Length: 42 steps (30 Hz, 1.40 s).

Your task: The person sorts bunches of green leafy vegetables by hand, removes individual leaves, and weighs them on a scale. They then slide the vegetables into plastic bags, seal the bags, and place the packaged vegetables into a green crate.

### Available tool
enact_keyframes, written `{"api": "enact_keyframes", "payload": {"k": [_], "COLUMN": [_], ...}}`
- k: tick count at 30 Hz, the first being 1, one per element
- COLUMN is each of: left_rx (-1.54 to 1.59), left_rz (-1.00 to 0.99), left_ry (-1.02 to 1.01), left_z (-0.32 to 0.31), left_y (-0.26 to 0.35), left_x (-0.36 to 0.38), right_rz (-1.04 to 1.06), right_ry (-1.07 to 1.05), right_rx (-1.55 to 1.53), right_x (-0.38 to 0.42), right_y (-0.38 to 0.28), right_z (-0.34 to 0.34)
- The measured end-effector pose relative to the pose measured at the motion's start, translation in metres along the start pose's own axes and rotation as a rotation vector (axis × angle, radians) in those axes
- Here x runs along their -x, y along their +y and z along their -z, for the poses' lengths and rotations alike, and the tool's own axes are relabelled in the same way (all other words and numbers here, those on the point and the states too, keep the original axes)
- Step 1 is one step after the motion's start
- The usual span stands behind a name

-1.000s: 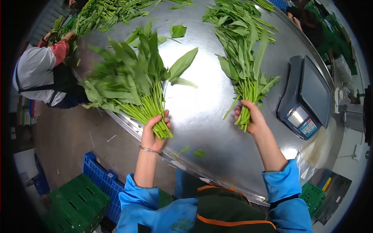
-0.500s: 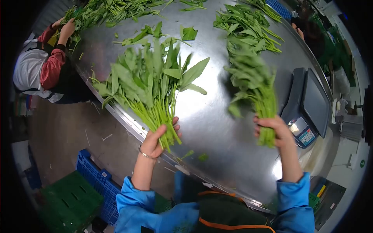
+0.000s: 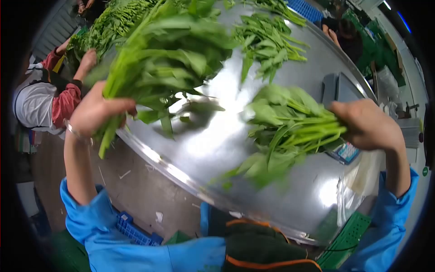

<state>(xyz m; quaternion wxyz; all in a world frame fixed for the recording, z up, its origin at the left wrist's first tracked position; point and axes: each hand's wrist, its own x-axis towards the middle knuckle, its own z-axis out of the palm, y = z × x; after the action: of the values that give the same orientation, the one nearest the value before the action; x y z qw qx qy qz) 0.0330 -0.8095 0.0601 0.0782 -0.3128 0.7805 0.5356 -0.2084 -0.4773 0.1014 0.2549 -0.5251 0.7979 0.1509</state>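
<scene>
Raised at the left, my left hand (image 3: 100, 111) is closed round the stems of a large leafy green bunch (image 3: 172, 54), blurred by motion, its leaves spreading up and right. On the right, my right hand (image 3: 369, 123) grips the stem ends of a smaller leafy bunch (image 3: 281, 131), whose leaves point left over the metal table (image 3: 299, 199). Another bunch of greens (image 3: 267, 43) lies on the table beyond, between the two held bunches.
A scale (image 3: 337, 90) stands at the table's right side, partly hidden by my right hand. A pile of greens (image 3: 113, 22) lies at the far left, beside a person in red sleeves (image 3: 68, 102). Another person (image 3: 346, 36) is at the far right. Green crate (image 3: 346, 240) below right.
Both hands have risen and moved apart, each with its bunch. The left bunch now looks larger and closer; the right bunch has turned from upright to pointing left.
</scene>
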Motion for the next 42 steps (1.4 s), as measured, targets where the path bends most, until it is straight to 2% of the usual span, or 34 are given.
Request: {"api": "enact_keyframes", "payload": {"k": [1, 3, 5, 7, 8, 9, 11, 12, 13, 14, 15, 16, 18, 20, 21, 22, 23, 24, 27, 29, 31, 32, 33, 35, 36, 37, 38, 39, 41, 42], "left_rx": [0.109, 0.257, 0.356, 0.812, 0.925, 0.851, 0.920, 1.075, 1.191, 1.271, 1.348, 1.420, 1.348, 1.305, 1.277, 1.267, 1.209, 1.152, 1.224, 1.299, 1.354, 1.160, 1.052, 0.948, 0.975, 0.970, 1.026, 1.085, 1.095, 1.076], "left_rz": [0.023, 0.014, -0.022, -0.116, -0.145, -0.161, -0.205, -0.131, -0.145, -0.042, 0.098, 0.252, 0.498, 0.627, 0.693, 0.725, 0.664, 0.601, 0.660, 0.725, 0.782, 0.747, 0.554, 0.440, 0.508, 0.502, 0.617, 0.730, 0.702, 0.635], "left_ry": [0.026, 0.177, 0.143, -0.017, 0.009, -0.075, -0.215, -0.304, -0.349, -0.400, -0.443, -0.483, -0.548, -0.605, -0.646, -0.643, -0.629, -0.622, -0.564, -0.525, -0.539, -0.476, -0.478, -0.549, -0.640, -0.634, -0.637, -0.637, -0.618, -0.591], "left_z": [0.002, -0.019, -0.040, -0.072, -0.099, -0.118, -0.187, -0.228, -0.279, -0.314, -0.354, -0.394, -0.448, -0.471, -0.477, -0.482, -0.484, -0.481, -0.487, -0.491, -0.492, -0.493, -0.496, -0.497, -0.495, -0.494, -0.494, -0.495, -0.496, -0.496], "left_y": [-0.009, -0.029, -0.003, 0.009, 0.023, 0.028, 0.047, 0.049, 0.040, 0.043, 0.033, 0.014, -0.039, -0.076, -0.085, -0.088, -0.088, -0.088, -0.088, -0.087, -0.091, -0.086, -0.085, -0.088, -0.091, -0.090, -0.087, -0.083, -0.080, -0.078], "left_x": [-0.010, -0.031, -0.018, -0.001, 0.002, 0.003, 0.013, 0.026, 0.037, 0.064, 0.083, 0.099, 0.116, 0.114, 0.114, 0.116, 0.118, 0.118, 0.118, 0.115, 0.112, 0.119, 0.133, 0.154, 0.154, 0.153, 0.151, 0.149, 0.150, 0.150], "right_rz": [0.099, -0.135, -0.044, -0.318, -0.387, -0.370, -0.284, -0.218, -0.152, -0.149, -0.295, -0.565, -0.782, -0.759, -0.800, -0.728, -0.646, -0.649, -0.770, -0.828, -0.811, -0.704, -0.695, -0.792, -0.779, -0.857, -0.932, -0.918, -0.972, -0.930], "right_ry": [0.080, -0.234, 0.255, 0.508, 0.671, 0.838, 1.016, 1.020, 1.017, 0.927, 0.882, 0.822, 0.562, 0.401, 0.387, 0.394, 0.407, 0.458, 0.531, 0.549, 0.450, 0.487, 0.488, 0.445, 0.442, 0.231, 0.010, 0.010, 0.089, 0.166], "right_rx": [-0.134, 0.045, -0.397, -1.013, -1.180, -1.374, -1.712, -1.859, -2.009, -2.202, -2.468, -2.408, -2.614, -2.729, -2.744, -2.735, -2.728, -2.753, -2.886, -2.848, -2.702, -2.501, -2.503, -2.594, -2.597, -2.678, -2.740, -2.738, -2.620, -2.717], "right_x": [0.002, -0.003, 0.046, 0.095, 0.108, 0.114, 0.114, 0.118, 0.124, 0.133, 0.140, 0.145, 0.139, 0.138, 0.143, 0.145, 0.146, 0.144, 0.147, 0.144, 0.144, 0.151, 0.161, 0.176, 0.178, 0.182, 0.184, 0.184, 0.184, 0.186], "right_y": [0.011, 0.031, 0.059, 0.064, 0.068, 0.073, 0.050, 0.030, 0.007, -0.013, -0.041, -0.067, -0.090, -0.097, -0.098, -0.098, -0.099, -0.101, -0.102, -0.100, -0.098, -0.105, -0.115, -0.127, -0.122, -0.114, -0.109, -0.106, -0.103, -0.101], "right_z": [-0.004, -0.029, -0.024, -0.023, -0.038, -0.060, -0.100, -0.122, -0.149, -0.187, -0.219, -0.244, -0.332, -0.387, -0.393, -0.395, -0.396, -0.391, -0.399, -0.393, -0.397, -0.403, -0.404, -0.405, -0.401, -0.396, -0.393, -0.395, -0.399, -0.397]}}
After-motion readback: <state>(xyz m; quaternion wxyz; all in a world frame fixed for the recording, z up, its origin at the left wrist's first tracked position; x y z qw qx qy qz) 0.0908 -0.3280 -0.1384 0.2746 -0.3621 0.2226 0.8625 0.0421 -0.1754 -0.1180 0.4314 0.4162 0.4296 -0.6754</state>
